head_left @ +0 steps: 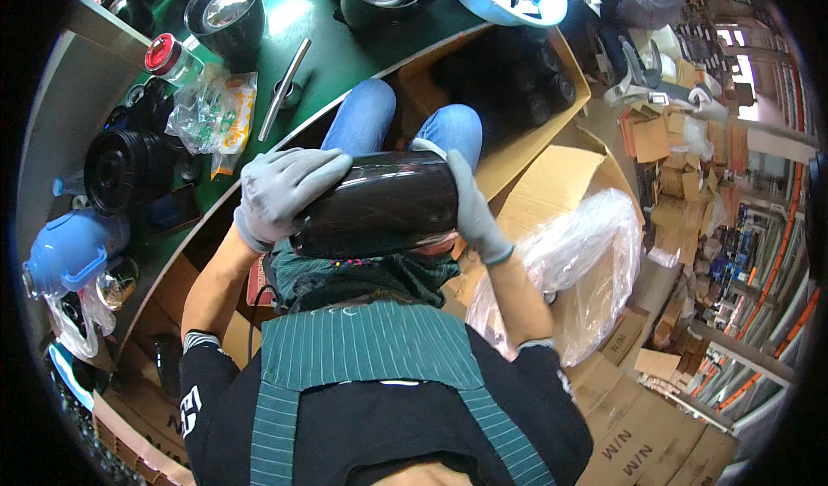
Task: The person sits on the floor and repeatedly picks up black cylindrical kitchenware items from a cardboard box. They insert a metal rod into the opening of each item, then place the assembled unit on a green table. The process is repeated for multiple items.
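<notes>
A glossy black cylindrical shell [379, 206] lies sideways above my lap, held between my two hands. My left hand [289, 191], in a grey glove, is closed over its left end with the fingers across the top. At the other end my right hand [474, 214], also gloved in grey, wraps the rim, and some of its fingers are hidden behind the shell. Below it is the dark green cloth of my apron [362, 275]. On the green table ahead, a metal rod [285, 89] slants beside a small round dark part.
More black shells with shiny domes [226, 16] stand on the table, near a red-lidded jar [172, 59] and a plastic bag [211, 115]. A blue basin [513, 3] sits at the far edge. To my right are an open carton [565, 63] and clear plastic wrap [578, 262].
</notes>
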The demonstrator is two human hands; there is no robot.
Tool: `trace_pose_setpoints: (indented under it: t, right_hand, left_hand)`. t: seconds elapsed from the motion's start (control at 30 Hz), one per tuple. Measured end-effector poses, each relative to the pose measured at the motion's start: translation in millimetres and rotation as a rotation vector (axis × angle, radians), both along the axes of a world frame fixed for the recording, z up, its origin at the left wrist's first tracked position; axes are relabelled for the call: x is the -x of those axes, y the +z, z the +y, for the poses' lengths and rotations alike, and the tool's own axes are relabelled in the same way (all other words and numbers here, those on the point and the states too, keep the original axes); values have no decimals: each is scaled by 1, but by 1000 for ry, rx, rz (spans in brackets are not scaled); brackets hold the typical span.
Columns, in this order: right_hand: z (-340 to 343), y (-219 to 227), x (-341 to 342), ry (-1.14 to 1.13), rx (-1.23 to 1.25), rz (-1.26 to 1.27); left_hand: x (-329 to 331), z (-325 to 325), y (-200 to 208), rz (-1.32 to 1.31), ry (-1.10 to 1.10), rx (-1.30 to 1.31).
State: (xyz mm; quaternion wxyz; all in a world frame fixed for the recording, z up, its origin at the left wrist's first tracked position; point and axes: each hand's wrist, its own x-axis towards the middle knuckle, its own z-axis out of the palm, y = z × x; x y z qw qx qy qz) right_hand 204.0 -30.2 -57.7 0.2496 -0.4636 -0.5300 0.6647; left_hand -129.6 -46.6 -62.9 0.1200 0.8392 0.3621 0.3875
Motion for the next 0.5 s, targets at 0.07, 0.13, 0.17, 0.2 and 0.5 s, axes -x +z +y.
trace_pose_setpoints:
  t: [0.07,0.13,0.17,0.2,0.5]
  right_hand:
    - [2,13,0,-84,361,44]
    - [-15,1,-8,-45,48,27]
    - [-22,6,-1,-25,-207,-71]
    - [-29,13,7,-44,-448,-192]
    - [-11,30,25,-130,-320,114]
  left_hand:
    - [1,-1,-23,-133,39,102]
    - [5,-7,-38,-547,-26,623]
    - [9,-12,-61,-898,-27,902]
    - [7,-14,-78,-1275,-130,1176]
    - [-2,-23,-59,-957,3,922]
